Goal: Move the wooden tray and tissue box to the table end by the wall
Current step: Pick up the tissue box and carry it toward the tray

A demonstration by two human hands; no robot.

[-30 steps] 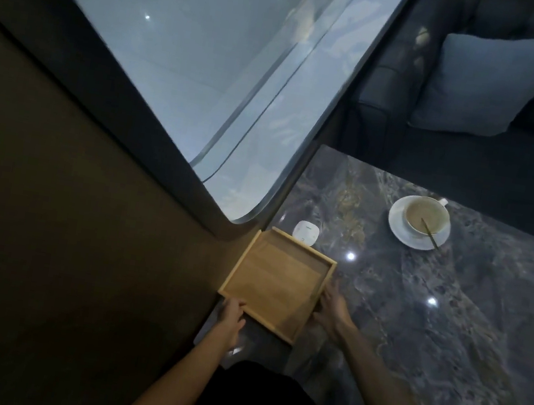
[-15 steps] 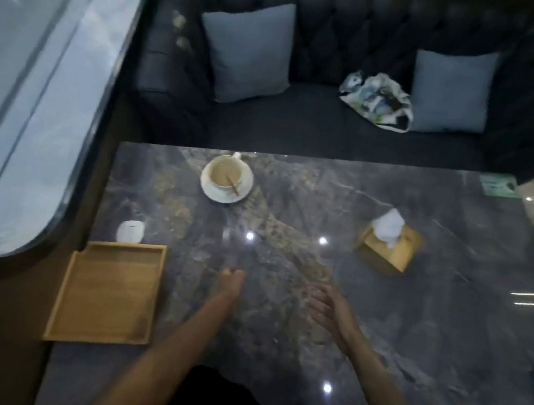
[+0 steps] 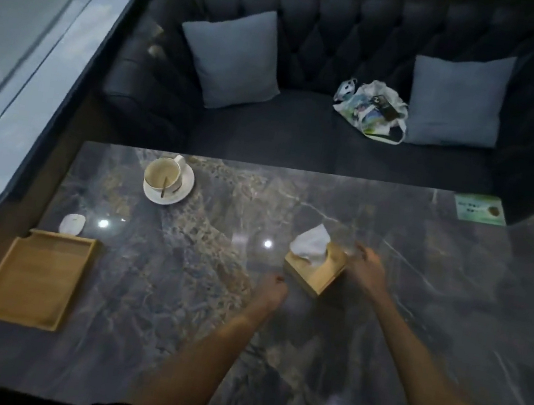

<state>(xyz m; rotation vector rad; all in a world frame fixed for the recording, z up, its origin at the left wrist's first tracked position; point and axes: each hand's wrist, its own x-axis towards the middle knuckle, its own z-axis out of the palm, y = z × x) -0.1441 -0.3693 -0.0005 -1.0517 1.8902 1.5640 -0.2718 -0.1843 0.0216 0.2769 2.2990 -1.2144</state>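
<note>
Your right hand (image 3: 364,269) at right side of tissue box (image 3: 314,272), fingers spread, contact unclear through blur. Your left hand (image 3: 272,288) curled loose, empty, just beside box's near-left corner. Box mid-table (image 3: 176,292). Wooden tray (image 3: 36,278) flat at left end by wall.

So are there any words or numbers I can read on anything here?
Green card at the table's far right corner: it has a line of print, too blurred to read.
Printed bag on the sofa: only a colourful pattern shows, no letters.
Tissue box, wooden tray, cup: no writing visible.
</note>
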